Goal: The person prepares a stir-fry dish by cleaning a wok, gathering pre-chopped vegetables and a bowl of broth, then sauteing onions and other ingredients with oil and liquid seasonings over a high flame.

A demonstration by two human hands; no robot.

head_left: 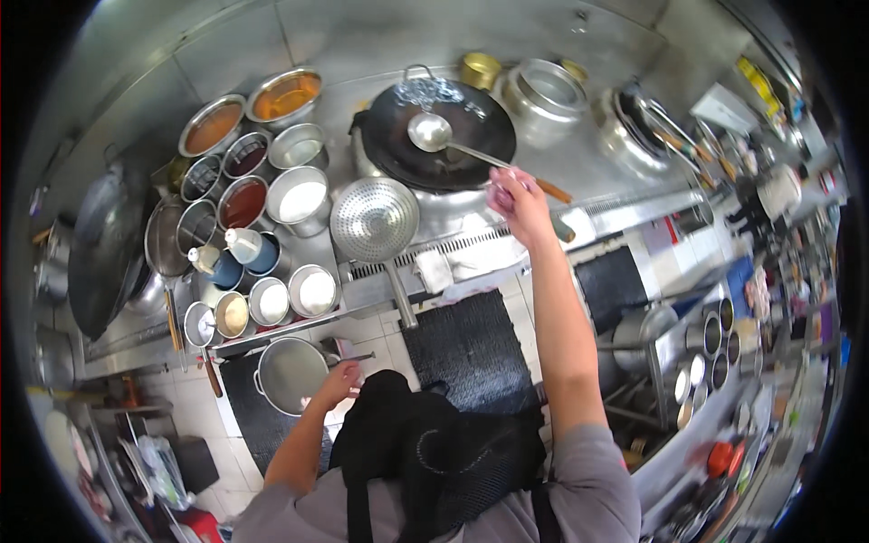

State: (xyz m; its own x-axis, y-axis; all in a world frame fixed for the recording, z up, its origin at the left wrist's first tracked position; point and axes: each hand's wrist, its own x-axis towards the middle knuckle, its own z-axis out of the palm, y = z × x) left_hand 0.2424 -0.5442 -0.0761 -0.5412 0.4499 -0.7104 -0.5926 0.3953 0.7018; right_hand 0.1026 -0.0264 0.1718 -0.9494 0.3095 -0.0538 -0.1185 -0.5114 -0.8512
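Note:
My right hand (516,201) is wrapped round the handle of a ladle (431,133), near its wooden end. The ladle's bowl is over the black wok (389,145), which sits on the stove with a shiny patch at its far side. Below the counter's front edge, my left hand (340,382) hangs low beside a large metal pot (291,375). Its fingers are loosely bent and apart, with nothing visible in them. A short dark bar (362,357) shows just beyond those fingers. A perforated strainer (375,219) lies left of the wok, its handle jutting over the counter edge.
Metal containers of sauces and powders crowd the left counter, including a white powder tub (300,194) and a red sauce tub (243,201). Two squeeze bottles (244,244) stand among them. Stacked pots (547,90) are right of the wok. Black mats (471,348) cover the tiled floor.

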